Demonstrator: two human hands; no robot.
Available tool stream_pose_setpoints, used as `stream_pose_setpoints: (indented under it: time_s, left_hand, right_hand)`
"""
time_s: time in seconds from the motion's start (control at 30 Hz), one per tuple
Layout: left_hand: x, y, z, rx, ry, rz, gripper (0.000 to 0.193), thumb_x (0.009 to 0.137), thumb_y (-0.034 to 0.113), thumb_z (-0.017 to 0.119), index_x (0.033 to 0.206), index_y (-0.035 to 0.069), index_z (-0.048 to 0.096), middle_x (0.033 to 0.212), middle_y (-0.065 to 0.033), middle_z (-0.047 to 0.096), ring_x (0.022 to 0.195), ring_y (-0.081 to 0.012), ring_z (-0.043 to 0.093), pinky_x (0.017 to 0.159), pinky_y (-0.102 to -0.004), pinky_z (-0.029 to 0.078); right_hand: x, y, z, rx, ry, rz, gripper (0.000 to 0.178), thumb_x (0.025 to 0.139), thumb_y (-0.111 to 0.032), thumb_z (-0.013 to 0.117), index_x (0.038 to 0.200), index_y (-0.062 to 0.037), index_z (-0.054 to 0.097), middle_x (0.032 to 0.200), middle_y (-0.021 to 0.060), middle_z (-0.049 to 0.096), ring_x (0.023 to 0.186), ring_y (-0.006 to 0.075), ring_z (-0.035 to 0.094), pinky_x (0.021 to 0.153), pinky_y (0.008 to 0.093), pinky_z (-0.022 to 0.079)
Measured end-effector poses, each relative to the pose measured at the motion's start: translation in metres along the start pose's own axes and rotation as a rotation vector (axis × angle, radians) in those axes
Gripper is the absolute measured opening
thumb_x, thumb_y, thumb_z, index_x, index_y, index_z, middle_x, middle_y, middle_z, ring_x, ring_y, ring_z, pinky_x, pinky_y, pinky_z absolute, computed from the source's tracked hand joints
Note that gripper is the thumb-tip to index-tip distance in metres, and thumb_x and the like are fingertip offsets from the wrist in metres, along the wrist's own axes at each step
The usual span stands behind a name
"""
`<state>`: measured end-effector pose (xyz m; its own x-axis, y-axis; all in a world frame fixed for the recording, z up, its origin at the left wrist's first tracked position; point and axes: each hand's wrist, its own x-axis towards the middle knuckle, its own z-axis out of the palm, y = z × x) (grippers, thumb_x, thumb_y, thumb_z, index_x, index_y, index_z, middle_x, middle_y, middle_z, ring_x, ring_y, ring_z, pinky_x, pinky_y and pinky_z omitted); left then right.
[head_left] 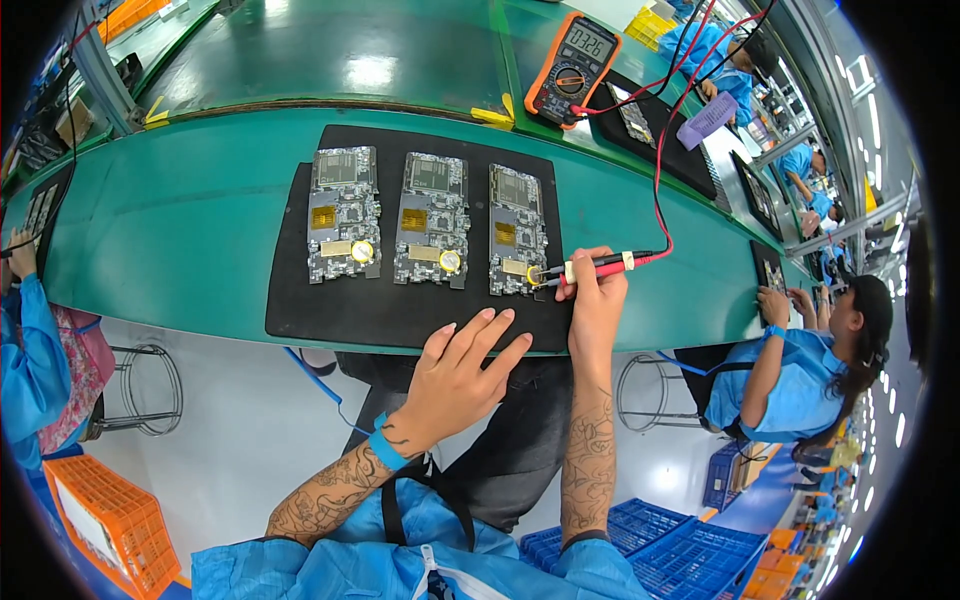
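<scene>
Three circuit boards (430, 215) lie in a row on a black mat (390, 312). Each carries a round coin cell near its lower edge. My right hand (597, 290) grips a pair of red and black test probes (600, 266), bound together with a white band. Their tips meet the coin cell (533, 275) of the rightmost board (516, 228). My left hand (468, 367) rests with its fingers spread at the mat's front edge, holding nothing. An orange multimeter (573, 70) with a lit display stands beyond the mat, and the probe leads run toward it.
A purple block-like item (706, 121) and another dark mat with a board sit at the far right of the green bench (180, 230). Co-workers in blue work on both sides. Blue crates (650, 548) and an orange crate (120, 525) stand on the floor.
</scene>
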<state>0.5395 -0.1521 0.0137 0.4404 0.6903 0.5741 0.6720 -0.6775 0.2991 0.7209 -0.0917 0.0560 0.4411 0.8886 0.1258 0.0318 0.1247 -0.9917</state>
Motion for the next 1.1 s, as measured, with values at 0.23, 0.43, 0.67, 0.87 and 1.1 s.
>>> stream_pose_setpoints:
  time_s: [0.23,0.43,0.67,0.87,1.1]
  left_hand:
    - [-0.003,-0.002,0.001,0.001,0.018,-0.024,0.049,0.08,0.022,0.067,0.129,0.024,0.061,0.141,-0.0016,0.052,0.13,-0.0155,0.047,0.107,-0.0381,0.027]
    - [-0.005,-0.005,0.001,-0.034,0.026,0.029,0.051,0.079,0.019,0.066,0.129,0.019,0.06,0.144,-0.0055,0.05,0.132,-0.02,0.046,0.105,-0.0387,0.032]
    - [-0.004,-0.006,0.0,-0.047,0.023,0.023,0.05,0.08,0.019,0.064,0.13,0.018,0.06,0.142,-0.0074,0.052,0.132,-0.0218,0.047,0.102,-0.0391,0.035]
    - [-0.005,-0.007,0.001,-0.069,0.039,0.042,0.048,0.082,0.02,0.063,0.129,0.016,0.06,0.139,-0.0086,0.054,0.131,-0.022,0.048,0.101,-0.0393,0.035]
    - [-0.006,-0.007,0.002,-0.02,0.012,0.031,0.042,0.08,0.026,0.069,0.121,0.021,0.065,0.136,-0.0034,0.056,0.13,-0.0168,0.047,0.107,-0.0413,0.024]
  right_hand:
    - [0.001,-0.003,0.0,0.202,0.086,0.038,0.013,0.096,-0.011,0.06,0.085,-0.0027,0.057,0.066,0.0012,0.054,0.052,0.0075,0.049,0.048,0.0237,0.042]
    - [-0.008,-0.036,0.025,0.243,0.042,-0.068,0.01,0.094,-0.012,0.064,0.091,-0.0033,0.059,0.07,0.001,0.057,0.055,0.0074,0.051,0.053,0.0213,0.043]
    - [-0.012,-0.04,0.071,-0.198,-0.32,-0.006,0.01,0.087,-0.007,0.065,0.09,0.001,0.062,0.072,0.005,0.067,0.059,0.0072,0.058,0.054,0.0221,0.047]
    - [-0.013,-0.035,0.074,-0.166,-0.295,0.038,0.008,0.086,-0.006,0.063,0.089,0.001,0.061,0.069,0.0058,0.066,0.055,0.0072,0.057,0.051,0.0219,0.046]
    - [-0.015,-0.033,0.077,-0.208,-0.299,0.037,0.008,0.089,-0.005,0.064,0.091,-0.0009,0.057,0.072,0.0034,0.062,0.055,0.006,0.055,0.049,0.021,0.044]
